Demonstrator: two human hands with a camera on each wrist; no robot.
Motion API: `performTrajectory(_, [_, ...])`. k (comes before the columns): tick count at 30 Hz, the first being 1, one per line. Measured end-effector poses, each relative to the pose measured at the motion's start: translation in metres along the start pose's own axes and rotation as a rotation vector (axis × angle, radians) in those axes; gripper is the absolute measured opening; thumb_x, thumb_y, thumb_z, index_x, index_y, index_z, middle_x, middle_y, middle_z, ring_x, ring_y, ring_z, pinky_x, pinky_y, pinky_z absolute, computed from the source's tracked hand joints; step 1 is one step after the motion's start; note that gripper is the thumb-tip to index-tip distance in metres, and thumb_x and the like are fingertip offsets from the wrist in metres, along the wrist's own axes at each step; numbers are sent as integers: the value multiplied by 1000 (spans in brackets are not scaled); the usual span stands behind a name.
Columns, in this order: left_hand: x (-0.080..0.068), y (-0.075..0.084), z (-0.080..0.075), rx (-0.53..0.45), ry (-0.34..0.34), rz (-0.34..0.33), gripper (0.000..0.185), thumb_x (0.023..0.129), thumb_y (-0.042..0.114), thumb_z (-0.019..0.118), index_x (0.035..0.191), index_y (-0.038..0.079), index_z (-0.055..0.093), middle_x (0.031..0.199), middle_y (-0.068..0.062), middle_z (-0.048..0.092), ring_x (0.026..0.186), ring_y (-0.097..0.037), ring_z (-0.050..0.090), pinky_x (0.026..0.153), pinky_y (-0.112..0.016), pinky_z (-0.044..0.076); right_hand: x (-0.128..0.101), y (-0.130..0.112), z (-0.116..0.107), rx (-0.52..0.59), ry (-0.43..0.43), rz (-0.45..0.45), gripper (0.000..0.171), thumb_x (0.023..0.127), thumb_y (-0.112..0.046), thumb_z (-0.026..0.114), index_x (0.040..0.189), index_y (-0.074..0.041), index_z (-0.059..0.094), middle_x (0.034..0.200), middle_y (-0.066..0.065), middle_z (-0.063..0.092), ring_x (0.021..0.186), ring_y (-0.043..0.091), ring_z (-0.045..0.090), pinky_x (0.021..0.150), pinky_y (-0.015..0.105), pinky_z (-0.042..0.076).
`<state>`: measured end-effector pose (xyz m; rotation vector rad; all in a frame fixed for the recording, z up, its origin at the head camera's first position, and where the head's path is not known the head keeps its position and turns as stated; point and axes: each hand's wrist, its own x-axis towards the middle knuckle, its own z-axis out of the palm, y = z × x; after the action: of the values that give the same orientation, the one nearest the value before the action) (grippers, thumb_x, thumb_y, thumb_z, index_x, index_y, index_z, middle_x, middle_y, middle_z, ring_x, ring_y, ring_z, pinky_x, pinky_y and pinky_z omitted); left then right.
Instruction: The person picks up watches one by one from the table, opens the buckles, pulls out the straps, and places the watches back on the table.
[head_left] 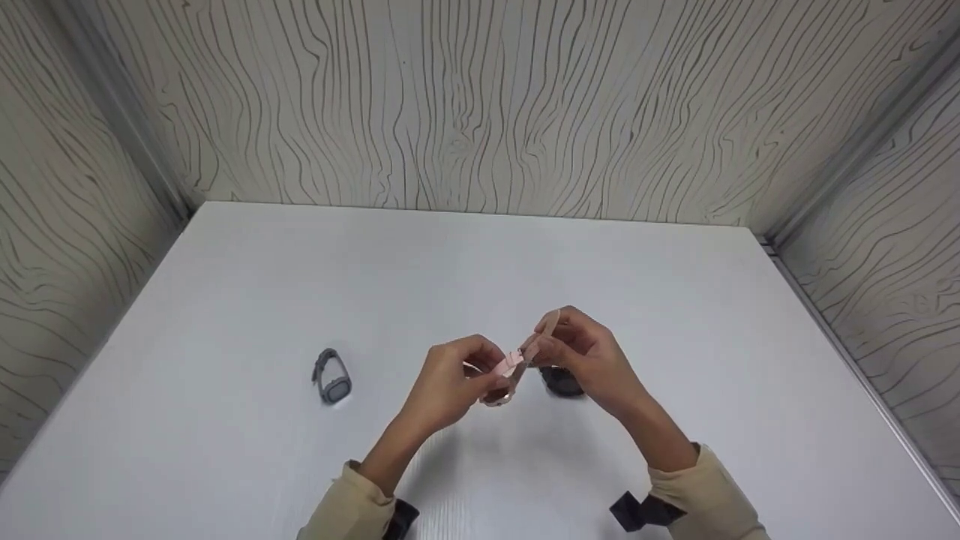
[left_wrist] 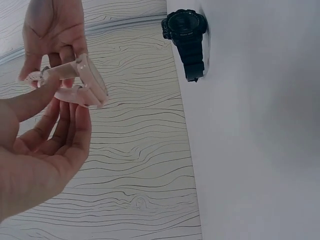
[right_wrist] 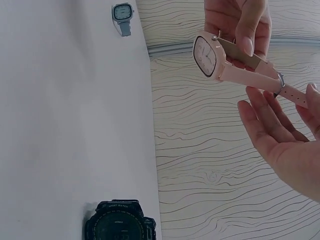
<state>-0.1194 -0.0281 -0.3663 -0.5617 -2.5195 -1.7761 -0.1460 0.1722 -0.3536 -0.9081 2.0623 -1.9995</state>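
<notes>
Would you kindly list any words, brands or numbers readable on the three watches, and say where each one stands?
Black watch: small white lettering on the bezel and face, too blurred to read.
Pink watch, held in both hands: dial markings too small to read.
Grey watch: pale dial, nothing legible.
No other text anywhere.

The hands point(head_left: 525, 360) half hide the black watch point(head_left: 561, 381).

A grey watch point(head_left: 331, 377) lies on the white table point(head_left: 225, 300), well left of the fingers; a black watch point(head_left: 561, 382) lies just beneath them.
</notes>
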Motion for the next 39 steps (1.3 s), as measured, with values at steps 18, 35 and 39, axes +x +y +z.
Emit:
performTrajectory(18, [0, 3, 2, -4, 35, -17, 15, 78, 3, 70, 92, 4, 64, 84, -1, 62, 78, -13, 60, 72, -22, 50, -2, 6, 2, -53, -34, 115, 46, 76, 1, 71, 116, 6, 49, 96, 19, 55, 88, 22, 60, 76, 31, 52])
performTrajectory(35, [3, 0, -1, -42, 48, -31, 16, 79, 6, 70, 95, 5, 64, 87, -1, 63, 81, -14, 61, 75, -26, 50, -1, 10, -2, -95, -84, 148, 23, 83, -3, 64, 102, 11, 61, 94, 21, 61, 87, 20, 63, 78, 31, 51])
performTrajectory(39, [4, -3, -3, -125, 72, -64, 19, 80, 9, 70, 97, 4, 63, 88, -4, 63, 82, -16, 62, 74, -26, 51, 0, 12, -4, -96, -77, 170, 22, 83, -5, 65, 100, 9, 62, 92, 20, 62, 86, 22, 63, 77, 32, 51])
